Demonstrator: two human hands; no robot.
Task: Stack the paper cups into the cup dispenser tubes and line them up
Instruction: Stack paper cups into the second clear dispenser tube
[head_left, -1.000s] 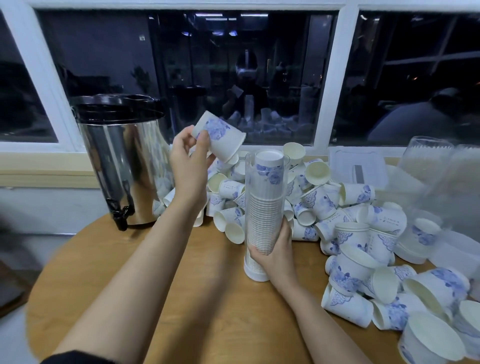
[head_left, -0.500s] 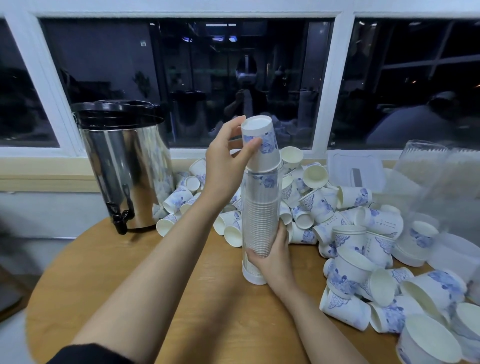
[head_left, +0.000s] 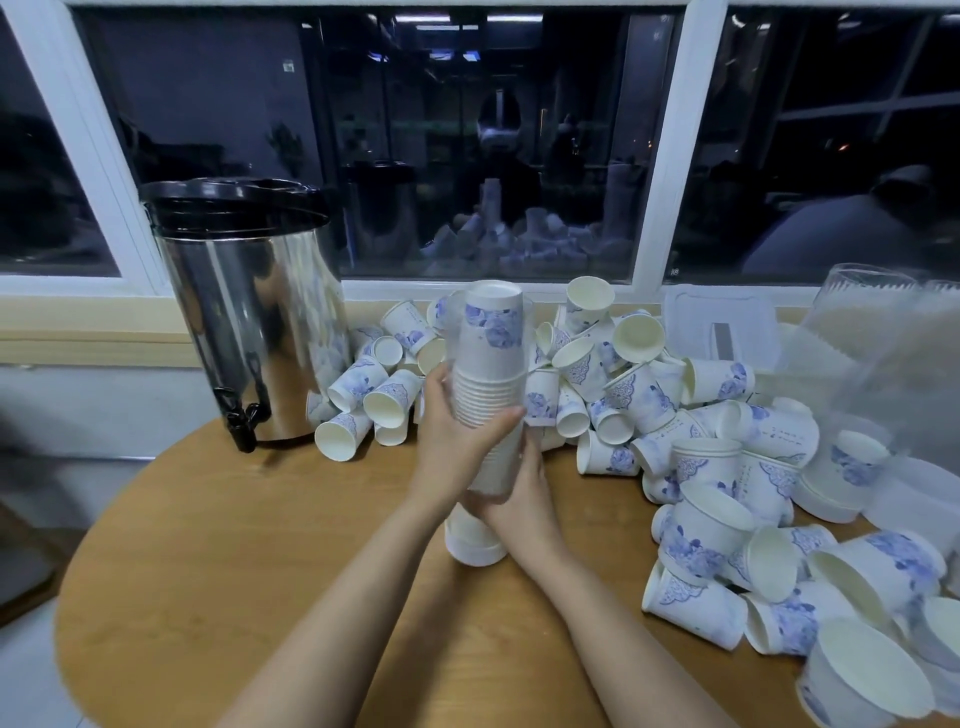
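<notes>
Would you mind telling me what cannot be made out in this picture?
Head view: middle of the dispenser tube, hidden by the left hand and right hand gripping it.
Head view: clear containers at far right, blurred.
Head view: loose cups at lower right, cut off by the edge.

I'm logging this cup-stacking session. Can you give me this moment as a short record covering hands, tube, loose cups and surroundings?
left hand: the left hand grips the clear plastic dispenser tube at mid-height
right hand: the right hand grips the tube lower down
tube: upright on the round wooden table, holding a nested stack of upside-down white, blue-flowered paper cups
loose cups: heap of loose cups behind and right of the tube
left of tube: steel urn with black lid
</notes>
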